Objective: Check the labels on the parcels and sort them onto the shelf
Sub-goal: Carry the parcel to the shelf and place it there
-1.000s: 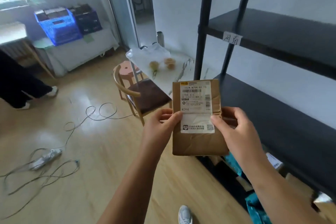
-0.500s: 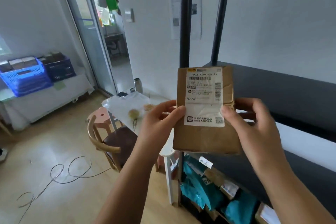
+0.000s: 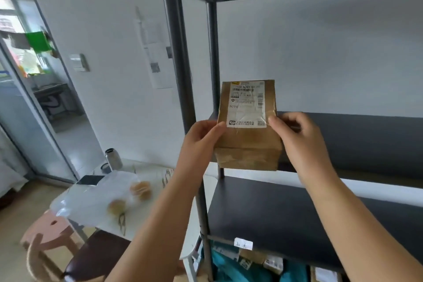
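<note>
Before the shelf (image 3: 320, 217), level with its middle board, a parcel (image 3: 248, 126) is being held upright, pinched at its edges by the left hand (image 3: 201, 142) and right hand (image 3: 299, 137), its label (image 3: 247, 103) being checked; next, seemingly, the matching board must be chosen.
</note>
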A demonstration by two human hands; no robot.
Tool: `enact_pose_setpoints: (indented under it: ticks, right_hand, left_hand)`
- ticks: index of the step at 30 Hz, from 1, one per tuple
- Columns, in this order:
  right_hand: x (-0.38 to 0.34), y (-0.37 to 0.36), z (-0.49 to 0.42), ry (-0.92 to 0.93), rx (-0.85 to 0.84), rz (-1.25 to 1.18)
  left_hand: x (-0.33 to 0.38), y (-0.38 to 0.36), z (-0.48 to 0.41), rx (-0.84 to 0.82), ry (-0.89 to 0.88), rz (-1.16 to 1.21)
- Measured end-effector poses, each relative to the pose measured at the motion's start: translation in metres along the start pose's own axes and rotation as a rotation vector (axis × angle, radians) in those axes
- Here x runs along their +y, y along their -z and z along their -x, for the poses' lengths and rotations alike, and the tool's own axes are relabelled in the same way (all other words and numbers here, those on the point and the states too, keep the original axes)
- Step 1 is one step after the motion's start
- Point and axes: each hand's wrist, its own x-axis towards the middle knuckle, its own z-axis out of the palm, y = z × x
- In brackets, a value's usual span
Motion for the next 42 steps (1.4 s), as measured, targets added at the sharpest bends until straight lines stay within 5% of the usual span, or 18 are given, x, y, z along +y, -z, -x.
enact_pose_setpoints:
  ticks: [7, 20, 30, 37, 42]
  right_hand:
    - [-0.003, -0.025, -0.035, -0.056, 0.007, -0.026]
    - [0.006, -0.03, -0.041, -0.122, -0.084, 0.13]
    - [-0.004, 0.002, -0.008, -0.07, 0.171, 0.049]
    - [0.01, 0.043, 0.053, -0.043, 0.371, 0.095]
    - [0.038, 0.094, 0.102, -0.12, 0.502, 0.209]
  left_hand:
    - [0.011, -0.013, -0.05, -0.027, 0.134, 0.16]
    - [-0.011, -0.034, -0.085, -0.128, 0.058, -0.205]
    - [0.009, -0.034, -0.021, 0.028, -0.469, -0.526]
    - [-0.012, -0.079, 0.027, -0.152, -0.732, -0.524]
    - [-0.04, -0.127, 0.071, -0.388, -0.726, -0.505]
